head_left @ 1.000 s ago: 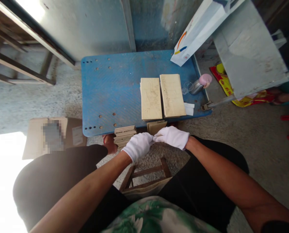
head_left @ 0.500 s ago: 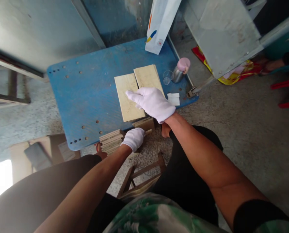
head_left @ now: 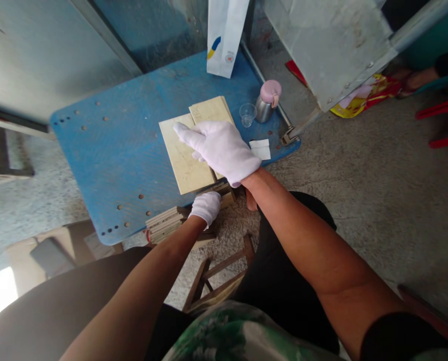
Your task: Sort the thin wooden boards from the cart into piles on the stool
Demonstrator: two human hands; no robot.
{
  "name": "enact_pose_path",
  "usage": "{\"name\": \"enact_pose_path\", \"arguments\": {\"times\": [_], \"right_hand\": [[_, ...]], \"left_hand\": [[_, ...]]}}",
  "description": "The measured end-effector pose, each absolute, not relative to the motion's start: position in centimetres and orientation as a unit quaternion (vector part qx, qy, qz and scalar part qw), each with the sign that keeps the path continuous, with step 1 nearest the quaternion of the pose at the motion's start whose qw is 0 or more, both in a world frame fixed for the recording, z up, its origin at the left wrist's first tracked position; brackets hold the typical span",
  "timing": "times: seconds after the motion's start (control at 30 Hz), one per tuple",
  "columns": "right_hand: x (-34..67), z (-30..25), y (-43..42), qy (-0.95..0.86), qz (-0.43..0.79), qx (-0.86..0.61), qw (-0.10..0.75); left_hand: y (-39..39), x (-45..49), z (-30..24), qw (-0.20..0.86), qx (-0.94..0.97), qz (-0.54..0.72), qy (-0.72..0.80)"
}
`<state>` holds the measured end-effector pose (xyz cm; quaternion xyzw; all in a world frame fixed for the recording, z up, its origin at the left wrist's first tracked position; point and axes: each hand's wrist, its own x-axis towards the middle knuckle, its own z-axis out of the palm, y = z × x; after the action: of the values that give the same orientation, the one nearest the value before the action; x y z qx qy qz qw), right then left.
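Both my hands wear white gloves. My right hand (head_left: 219, 149) lies flat, fingers spread, on top of two pale wooden boards (head_left: 182, 160) lying side by side on the blue perforated table (head_left: 119, 145). My left hand (head_left: 206, 207) is lower, at the table's near edge, curled against a stack of thin wooden boards (head_left: 166, 224) standing on the floor below. Whether it grips a board is hidden.
A white paper bag (head_left: 224, 35) stands at the table's far edge. A steel flask with a pink lid (head_left: 267, 100), a clear cup (head_left: 247, 113) and a folded white paper (head_left: 260, 149) sit at the table's right. A small wooden stool (head_left: 218, 281) is between my legs.
My hands were together below the table edge. The right hand rose onto the boards and slid left across them; the left hand stayed low by the stack. The view turned.
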<state>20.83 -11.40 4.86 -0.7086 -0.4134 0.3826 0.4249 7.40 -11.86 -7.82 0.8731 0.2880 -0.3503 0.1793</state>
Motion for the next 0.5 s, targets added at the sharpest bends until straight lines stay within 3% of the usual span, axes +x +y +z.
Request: {"name": "enact_pose_path", "arguments": {"times": [0.3, 0.5], "right_hand": [[21.1, 5.4, -11.3, -0.414, 0.367, -0.694, 0.46], [21.4, 5.4, -11.1, -0.394, 0.347, -0.709, 0.471]], "left_hand": [[-12.5, 6.8, -5.6, 0.172, 0.896, -0.285, 0.293], [-12.8, 1.6, -4.9, 0.296, 0.842, -0.118, 0.435]]}}
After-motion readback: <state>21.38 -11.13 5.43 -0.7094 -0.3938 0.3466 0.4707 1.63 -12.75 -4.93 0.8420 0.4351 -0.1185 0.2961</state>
